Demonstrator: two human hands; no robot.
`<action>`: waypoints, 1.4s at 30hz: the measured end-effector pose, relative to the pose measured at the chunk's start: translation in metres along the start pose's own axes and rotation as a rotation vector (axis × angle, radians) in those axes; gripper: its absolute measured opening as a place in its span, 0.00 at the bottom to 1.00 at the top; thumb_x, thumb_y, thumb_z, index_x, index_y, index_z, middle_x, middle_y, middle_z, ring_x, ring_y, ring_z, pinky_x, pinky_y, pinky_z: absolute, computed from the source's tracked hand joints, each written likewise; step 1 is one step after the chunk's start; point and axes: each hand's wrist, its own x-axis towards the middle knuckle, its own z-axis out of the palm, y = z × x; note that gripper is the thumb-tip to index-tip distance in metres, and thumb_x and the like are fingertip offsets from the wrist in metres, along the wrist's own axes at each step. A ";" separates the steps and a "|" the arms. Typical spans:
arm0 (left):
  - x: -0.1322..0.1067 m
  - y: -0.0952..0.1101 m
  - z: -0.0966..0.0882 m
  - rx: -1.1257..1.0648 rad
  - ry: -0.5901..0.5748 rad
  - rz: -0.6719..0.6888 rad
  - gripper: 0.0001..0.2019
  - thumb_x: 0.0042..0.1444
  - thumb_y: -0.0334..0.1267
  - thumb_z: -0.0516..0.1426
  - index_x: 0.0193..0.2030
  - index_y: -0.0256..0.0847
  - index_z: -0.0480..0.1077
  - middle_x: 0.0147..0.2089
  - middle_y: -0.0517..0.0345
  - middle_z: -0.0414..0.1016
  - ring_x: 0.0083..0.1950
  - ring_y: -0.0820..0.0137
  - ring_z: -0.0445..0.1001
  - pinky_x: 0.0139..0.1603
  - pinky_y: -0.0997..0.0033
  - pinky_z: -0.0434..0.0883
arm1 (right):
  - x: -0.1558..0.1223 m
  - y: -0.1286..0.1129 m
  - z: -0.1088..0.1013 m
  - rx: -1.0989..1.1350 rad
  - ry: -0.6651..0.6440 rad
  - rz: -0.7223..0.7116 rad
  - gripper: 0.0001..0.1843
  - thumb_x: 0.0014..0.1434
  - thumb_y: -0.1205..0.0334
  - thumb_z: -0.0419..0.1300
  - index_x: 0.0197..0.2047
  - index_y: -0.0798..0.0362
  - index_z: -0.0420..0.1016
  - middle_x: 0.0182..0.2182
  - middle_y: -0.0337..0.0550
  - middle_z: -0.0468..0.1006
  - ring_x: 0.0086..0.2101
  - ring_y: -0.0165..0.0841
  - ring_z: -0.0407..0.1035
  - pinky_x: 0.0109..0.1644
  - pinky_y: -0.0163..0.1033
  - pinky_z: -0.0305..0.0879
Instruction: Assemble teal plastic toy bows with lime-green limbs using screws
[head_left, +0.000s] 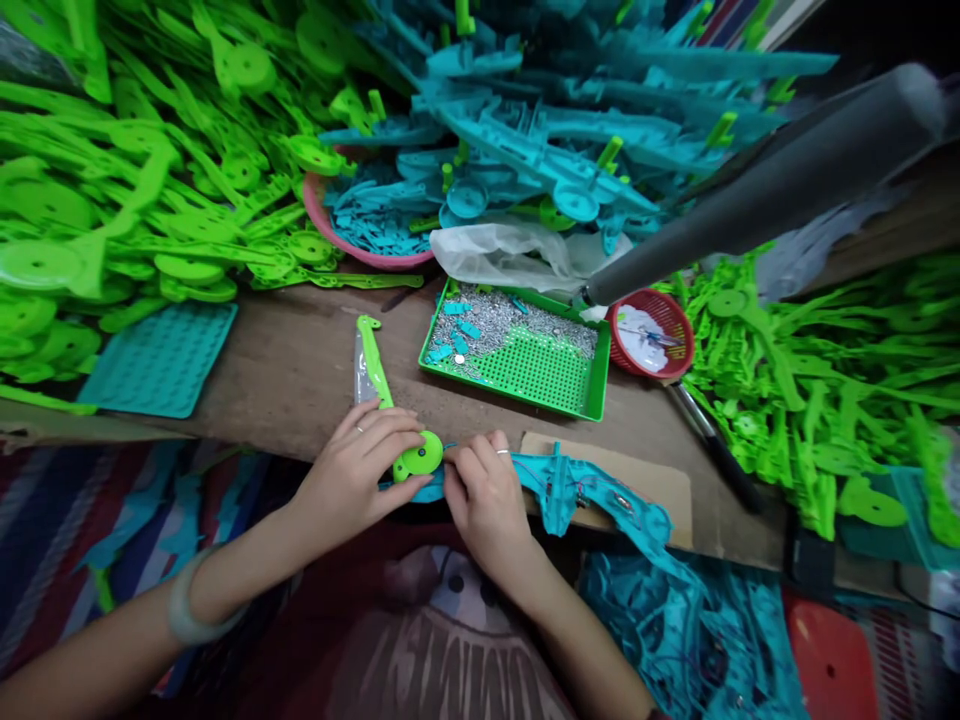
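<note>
My left hand [375, 458] is closed round a bright green plastic part. Its round disc [424, 453], with a dark centre, shows between thumb and fingers, while its narrow arm [375, 365], with a clear strip alongside, reaches away over the table. Under the disc lies one end of a long, curved blue plastic shell [600, 482], which runs right along the table's near edge with thin wires and small parts inside. My right hand [484, 485] is closed at the shell, fingertips bent close beside the disc. Whatever is between those fingertips is hidden.
A green perforated tray [517, 385] holds many small metal pieces and some blue bits. Behind it are a pink basin [319, 205] and a red basket [690, 340]. Green parts [150, 150] and blue parts [525, 130] are heaped around. A grey pole [750, 200] slants in from the right.
</note>
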 end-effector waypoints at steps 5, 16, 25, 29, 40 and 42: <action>-0.002 -0.001 0.001 -0.027 0.020 -0.010 0.11 0.61 0.36 0.61 0.51 0.41 0.71 0.52 0.50 0.79 0.58 0.58 0.76 0.69 0.45 0.63 | -0.002 -0.001 -0.002 -0.017 0.022 -0.033 0.09 0.69 0.69 0.54 0.37 0.53 0.73 0.33 0.45 0.72 0.37 0.40 0.61 0.44 0.44 0.60; -0.002 -0.002 0.004 -0.024 0.026 0.008 0.12 0.61 0.36 0.62 0.51 0.40 0.71 0.52 0.48 0.79 0.58 0.58 0.76 0.69 0.45 0.63 | 0.002 0.004 -0.010 -0.031 -0.032 -0.011 0.03 0.66 0.66 0.60 0.38 0.52 0.74 0.37 0.47 0.71 0.40 0.42 0.60 0.41 0.45 0.61; -0.003 -0.002 0.005 -0.008 0.029 0.029 0.13 0.62 0.36 0.62 0.51 0.40 0.69 0.52 0.47 0.78 0.58 0.58 0.75 0.68 0.44 0.64 | 0.004 0.005 -0.010 -0.171 -0.091 -0.119 0.09 0.68 0.68 0.55 0.35 0.53 0.72 0.33 0.47 0.70 0.37 0.42 0.59 0.39 0.46 0.60; -0.002 -0.002 0.003 -0.016 0.029 0.016 0.12 0.62 0.35 0.61 0.51 0.41 0.69 0.52 0.48 0.78 0.58 0.58 0.76 0.69 0.43 0.63 | 0.006 0.005 -0.004 -0.197 -0.036 -0.095 0.09 0.67 0.70 0.57 0.34 0.54 0.72 0.32 0.47 0.69 0.37 0.42 0.59 0.40 0.47 0.60; -0.001 0.000 0.002 -0.025 0.036 0.019 0.13 0.61 0.35 0.62 0.52 0.38 0.70 0.51 0.47 0.79 0.58 0.58 0.76 0.69 0.44 0.63 | 0.005 0.002 0.000 -0.029 0.053 0.049 0.05 0.65 0.69 0.58 0.37 0.55 0.74 0.40 0.49 0.71 0.42 0.42 0.59 0.45 0.47 0.62; -0.002 -0.001 0.002 -0.023 0.029 0.018 0.13 0.61 0.35 0.62 0.51 0.38 0.70 0.52 0.47 0.78 0.59 0.58 0.75 0.69 0.44 0.63 | 0.006 0.002 -0.002 0.064 0.058 0.075 0.04 0.64 0.70 0.58 0.37 0.55 0.74 0.41 0.49 0.70 0.42 0.41 0.60 0.46 0.47 0.62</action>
